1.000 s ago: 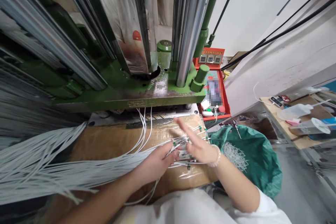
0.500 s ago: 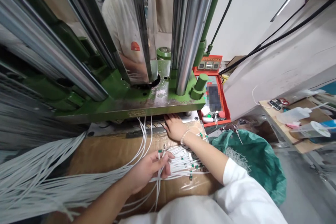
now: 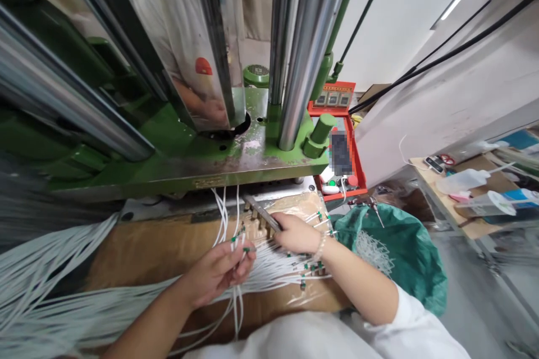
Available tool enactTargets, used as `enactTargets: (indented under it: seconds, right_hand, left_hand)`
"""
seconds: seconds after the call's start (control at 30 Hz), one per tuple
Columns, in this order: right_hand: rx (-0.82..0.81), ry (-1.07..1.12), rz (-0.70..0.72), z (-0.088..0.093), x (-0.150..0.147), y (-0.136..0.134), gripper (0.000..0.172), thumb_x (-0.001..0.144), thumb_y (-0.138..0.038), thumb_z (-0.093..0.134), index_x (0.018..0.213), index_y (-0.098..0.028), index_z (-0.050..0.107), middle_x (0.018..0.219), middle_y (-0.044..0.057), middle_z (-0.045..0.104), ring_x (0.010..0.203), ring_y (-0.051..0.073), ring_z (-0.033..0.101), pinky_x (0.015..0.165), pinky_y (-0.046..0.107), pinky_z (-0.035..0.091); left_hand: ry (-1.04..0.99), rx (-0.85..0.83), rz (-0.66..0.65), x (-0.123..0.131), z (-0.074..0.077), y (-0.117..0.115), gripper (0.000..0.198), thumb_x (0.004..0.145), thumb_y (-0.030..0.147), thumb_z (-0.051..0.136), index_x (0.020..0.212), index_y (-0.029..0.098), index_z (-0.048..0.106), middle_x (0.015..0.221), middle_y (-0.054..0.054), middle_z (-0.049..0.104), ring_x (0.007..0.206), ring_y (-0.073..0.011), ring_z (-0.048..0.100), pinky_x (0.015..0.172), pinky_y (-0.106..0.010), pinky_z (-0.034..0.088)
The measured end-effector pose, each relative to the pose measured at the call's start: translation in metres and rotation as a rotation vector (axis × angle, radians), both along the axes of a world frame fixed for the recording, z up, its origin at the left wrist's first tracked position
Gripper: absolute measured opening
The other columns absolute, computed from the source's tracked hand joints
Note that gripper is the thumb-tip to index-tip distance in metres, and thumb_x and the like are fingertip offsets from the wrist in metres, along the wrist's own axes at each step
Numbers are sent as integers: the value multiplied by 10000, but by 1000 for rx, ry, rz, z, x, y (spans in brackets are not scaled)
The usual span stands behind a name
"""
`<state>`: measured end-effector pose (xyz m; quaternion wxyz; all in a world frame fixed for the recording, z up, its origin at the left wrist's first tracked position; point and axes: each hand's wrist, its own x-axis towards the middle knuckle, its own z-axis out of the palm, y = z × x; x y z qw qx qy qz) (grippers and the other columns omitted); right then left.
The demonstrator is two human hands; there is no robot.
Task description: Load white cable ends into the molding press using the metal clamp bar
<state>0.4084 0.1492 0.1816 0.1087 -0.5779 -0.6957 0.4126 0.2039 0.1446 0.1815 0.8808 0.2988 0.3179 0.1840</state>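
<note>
Half a sec ago the R hand [image 3: 297, 233] was up under the green press [image 3: 236, 164]. Now it has come back out w/ a thin metal bar [image 3: 260, 211]. Its fingers pinch one end of the bar. The other end points up and left, at the gap under the press. So the bar is out of the press and in the hand.

The L hand [image 3: 219, 272] has slid a bit to the left. It pinches a few white wires [image 3: 241, 238] w/ green tips btw thumb and fingers, and the tips stick up just above it. These wires are just left of the bar. I can't tell if they touch it. The rest of the wire bunch [image 3: 278, 261] lies flat on the brown worktop [image 3: 155, 247], btw both hands.
</note>
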Motion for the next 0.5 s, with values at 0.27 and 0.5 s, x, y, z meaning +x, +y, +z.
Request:
enactTargets:
  seconds: [0.27, 0.5]
  right_hand:
    - [-433, 1032, -484, -38, -13, -17, 390, 671, -322, 528, 1019, -146, 540, 452, -94, 392, 349, 66, 292, 320, 159, 203]
    - [-191, 822, -438, -43, -12, -22, 412, 888, -464, 434, 1103, -148, 587, 482, -62, 412, 374, 74, 324, 378, 195, 258]
  left_hand:
    - [606, 220, -60, 29, -1, 7, 487, 593, 586, 714, 693, 136, 557, 566, 27, 509, 475, -60, 309, 464, -222, 163]
    - [729, 238, -51, 41, -3, 2, 384, 587, 519, 652, 643, 160, 528, 476, 78, 400, 431, -55, 231, 454, -232, 130]
